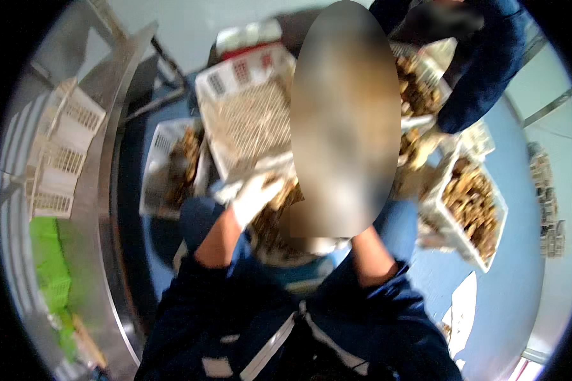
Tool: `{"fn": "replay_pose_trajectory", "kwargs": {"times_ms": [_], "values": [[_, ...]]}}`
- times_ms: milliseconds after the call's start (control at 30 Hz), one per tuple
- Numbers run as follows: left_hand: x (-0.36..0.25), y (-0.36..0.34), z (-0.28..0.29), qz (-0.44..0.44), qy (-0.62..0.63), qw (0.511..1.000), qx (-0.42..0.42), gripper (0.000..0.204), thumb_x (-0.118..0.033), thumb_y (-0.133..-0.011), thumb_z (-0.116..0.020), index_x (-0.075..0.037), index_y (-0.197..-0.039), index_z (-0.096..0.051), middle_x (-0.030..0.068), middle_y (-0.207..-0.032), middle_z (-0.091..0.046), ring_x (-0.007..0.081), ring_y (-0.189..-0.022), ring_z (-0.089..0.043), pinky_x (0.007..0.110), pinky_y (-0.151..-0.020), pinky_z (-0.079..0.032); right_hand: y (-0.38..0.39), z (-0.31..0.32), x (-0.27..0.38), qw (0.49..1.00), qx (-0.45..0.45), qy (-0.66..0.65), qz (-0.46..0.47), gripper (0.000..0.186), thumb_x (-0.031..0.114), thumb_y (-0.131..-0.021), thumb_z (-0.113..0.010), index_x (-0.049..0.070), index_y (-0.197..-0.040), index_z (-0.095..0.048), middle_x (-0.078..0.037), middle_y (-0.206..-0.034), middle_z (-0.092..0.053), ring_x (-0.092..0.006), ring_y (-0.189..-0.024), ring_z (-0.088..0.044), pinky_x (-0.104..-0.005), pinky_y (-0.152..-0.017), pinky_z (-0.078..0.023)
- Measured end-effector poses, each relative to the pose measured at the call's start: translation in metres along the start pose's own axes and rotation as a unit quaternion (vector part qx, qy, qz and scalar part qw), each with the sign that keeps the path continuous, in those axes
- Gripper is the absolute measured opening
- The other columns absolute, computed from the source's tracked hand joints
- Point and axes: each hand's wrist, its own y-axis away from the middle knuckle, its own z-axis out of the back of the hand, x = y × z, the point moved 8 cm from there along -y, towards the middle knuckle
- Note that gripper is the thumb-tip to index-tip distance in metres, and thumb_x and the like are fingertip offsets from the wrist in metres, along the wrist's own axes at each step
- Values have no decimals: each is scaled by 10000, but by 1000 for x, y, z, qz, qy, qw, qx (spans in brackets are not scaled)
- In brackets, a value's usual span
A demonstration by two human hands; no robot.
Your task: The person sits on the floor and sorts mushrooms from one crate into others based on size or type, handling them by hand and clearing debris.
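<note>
My left hand (254,200), in a white glove, is between my knees with its fingers curled on a brown-yellow clump (284,195); the clump's kind is not clear. Below it lies a heap of similar brown pieces (270,232), low in front of me. My right forearm (372,257) reaches in from the other side. A large blurred patch covers most of my right hand, so its fingers and anything in them are hidden. Just beyond my left hand stands a big white slatted crate (254,130) with bits on its bottom.
A white basket (156,184) holding brown pieces stands at left. At right are more filled crates (440,209). Another person's dark sleeve (483,89) and gloved hand (428,143) reach among them. A metal table (98,254) runs along the left, with white baskets (60,162) and green baskets (49,260).
</note>
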Motion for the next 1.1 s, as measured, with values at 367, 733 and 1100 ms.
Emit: {"fn": "replay_pose_trajectory", "kwargs": {"times_ms": [367,733,1100], "values": [[70,24,-25,304,340,886,83,338,-183,-1014,-541,48,-1258,-583,130,-1087,-693,224,-820,-700,337,-661,-594,0,11,20,939,-124,316,55,227,241,-880,-706,35,-930,-627,-92,-784,-621,-226,-744,-578,-364,-687,-476],[65,29,-18,311,425,846,86,358,-178,-1003,-547,76,-1255,-563,192,-974,-690,286,-784,-710,377,-616,-619,-3,-6,14,880,-69,447,143,256,283,-884,-682,73,-1029,-665,-159,-954,-662,-339,-912,-648,-422,-775,-520],[50,23,-16,274,381,878,92,355,-216,-1008,-539,48,-1238,-603,118,-996,-701,196,-842,-691,306,-675,-587,12,-6,-24,820,2,478,315,463,190,-903,-664,94,-1347,-576,-95,-1355,-570,-259,-1230,-561,-386,-1034,-483]]}}
